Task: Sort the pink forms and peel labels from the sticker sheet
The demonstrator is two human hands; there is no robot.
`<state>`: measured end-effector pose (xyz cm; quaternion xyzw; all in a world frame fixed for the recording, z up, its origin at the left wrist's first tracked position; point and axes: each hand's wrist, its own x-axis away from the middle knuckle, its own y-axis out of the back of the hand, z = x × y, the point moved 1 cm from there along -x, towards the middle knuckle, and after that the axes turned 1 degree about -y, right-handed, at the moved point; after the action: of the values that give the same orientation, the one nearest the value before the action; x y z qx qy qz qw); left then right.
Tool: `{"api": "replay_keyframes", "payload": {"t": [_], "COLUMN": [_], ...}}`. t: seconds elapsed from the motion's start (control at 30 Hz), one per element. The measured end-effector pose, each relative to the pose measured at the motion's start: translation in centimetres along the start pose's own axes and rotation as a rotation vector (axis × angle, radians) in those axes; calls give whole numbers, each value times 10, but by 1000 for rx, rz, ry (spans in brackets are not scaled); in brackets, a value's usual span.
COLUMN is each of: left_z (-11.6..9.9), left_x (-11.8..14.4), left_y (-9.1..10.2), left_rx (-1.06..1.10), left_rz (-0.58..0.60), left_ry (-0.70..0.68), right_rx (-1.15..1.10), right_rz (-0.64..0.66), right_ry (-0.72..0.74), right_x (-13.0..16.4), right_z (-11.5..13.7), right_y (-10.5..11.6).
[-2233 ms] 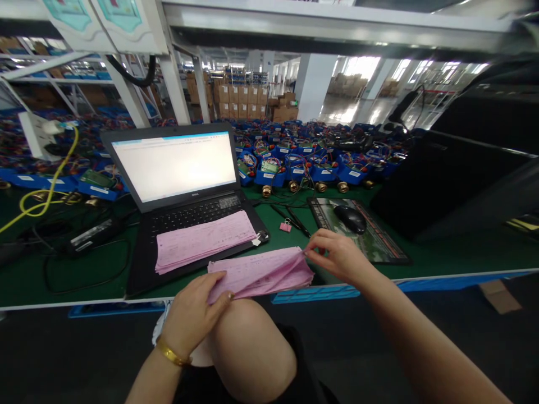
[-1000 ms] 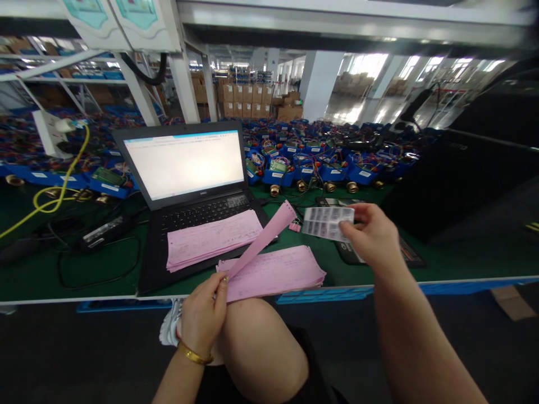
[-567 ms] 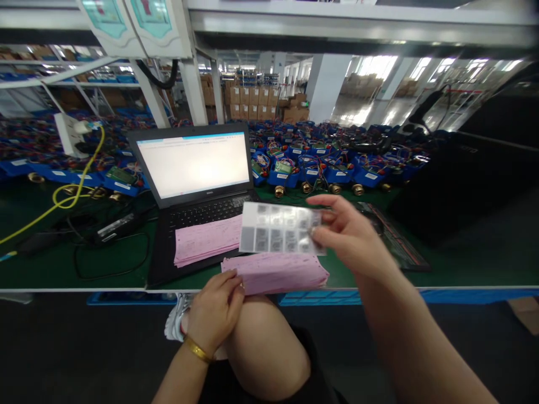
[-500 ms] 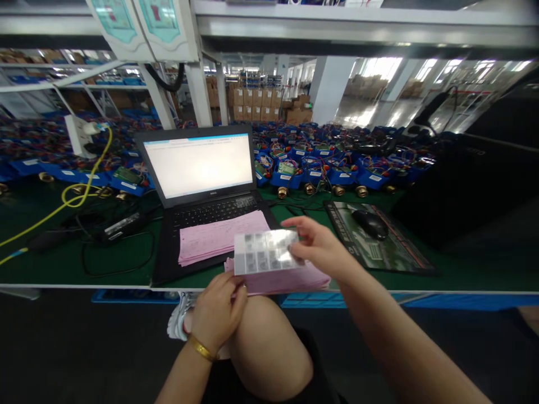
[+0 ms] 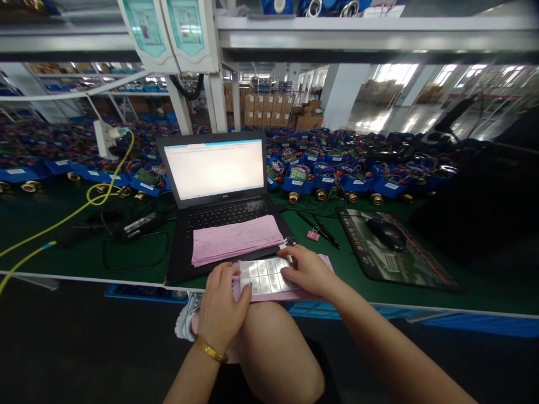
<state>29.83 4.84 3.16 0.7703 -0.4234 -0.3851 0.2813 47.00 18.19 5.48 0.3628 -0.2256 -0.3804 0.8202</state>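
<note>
A silvery label sheet (image 5: 264, 276), divided into a grid of small rectangles, lies over a stack of pink papers (image 5: 278, 297) at the table's front edge. At its left end is my left hand (image 5: 225, 303), the thumb on the lower corner and the fingers curled by the upper corner. My right hand (image 5: 309, 271) grips the right end of the sheet between thumb and fingers. Another bundle of pink papers (image 5: 236, 240) covers the front of the laptop (image 5: 219, 210). Just beyond my right fingertips sits a black binder clip (image 5: 288, 242).
To the right are a pink binder clip (image 5: 313, 234), dark pens (image 5: 326, 230) and a mouse (image 5: 386, 234) on a mouse pad (image 5: 404, 269). Black adapter (image 5: 143, 224) and yellow cable (image 5: 113, 182) lie left. Blue meter units (image 5: 298, 180) with brass fittings crowd the back.
The label sheet has come down flat onto the pink papers, with my right hand lowered along with it. My left fingers have shifted up to the sheet's left end. The camera view has shifted slightly.
</note>
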Motion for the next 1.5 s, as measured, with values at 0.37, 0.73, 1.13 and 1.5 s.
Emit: {"api": "replay_keyframes", "payload": {"t": [0.37,0.73,1.13,1.5], "left_z": [-16,-4,-17,-16], "left_x": [7,3,-20,-27], "left_y": [-9,-16,-28,-27], "left_rx": [15,287,764,740], "left_rz": [79,-46,26,0], "left_ry": [56,210,70,90], "right_rx": [419,506,665,701], "right_rz": [79,224,96,96], "right_ry": [44,147,298,348], "right_x": [-1,-12,4,0], "right_z": [19,25,32,39], "right_y": [2,19,29,37]}}
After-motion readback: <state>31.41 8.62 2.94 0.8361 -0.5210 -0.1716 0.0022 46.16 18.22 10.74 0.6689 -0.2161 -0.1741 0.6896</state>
